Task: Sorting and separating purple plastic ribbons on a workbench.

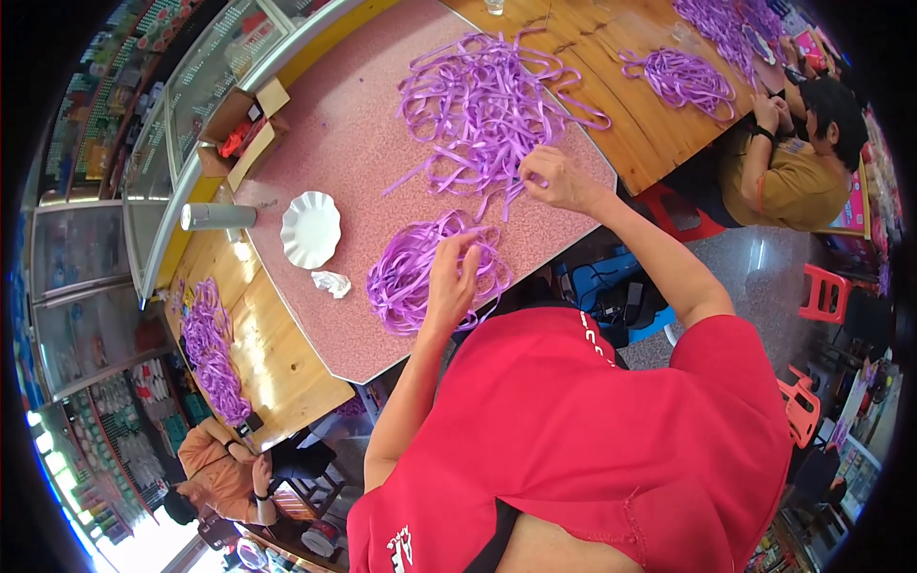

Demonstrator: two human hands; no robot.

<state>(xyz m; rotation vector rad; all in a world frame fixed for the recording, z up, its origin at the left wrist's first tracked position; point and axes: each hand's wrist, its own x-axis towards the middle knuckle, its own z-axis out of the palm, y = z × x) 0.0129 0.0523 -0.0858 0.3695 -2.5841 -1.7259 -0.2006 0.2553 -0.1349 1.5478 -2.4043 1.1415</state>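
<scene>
A loose tangle of purple ribbon strips (487, 100) lies spread on the pink speckled table (344, 143). Closer to me sits a tidier coiled pile of purple ribbon (415, 272). My right hand (556, 179) pinches a strand at the near edge of the loose tangle. My left hand (452, 277) rests on the right side of the coiled pile, fingers curled around ribbon there. My red shirt fills the lower middle of the view.
A white scalloped paper plate (310, 229), a crumpled tissue (331, 283) and a grey can lying on its side (218, 216) sit to the left. An open cardboard box (239, 129) stands behind. Other people work ribbon piles at wooden tables (659, 124). Red stools (826, 291) stand on the right.
</scene>
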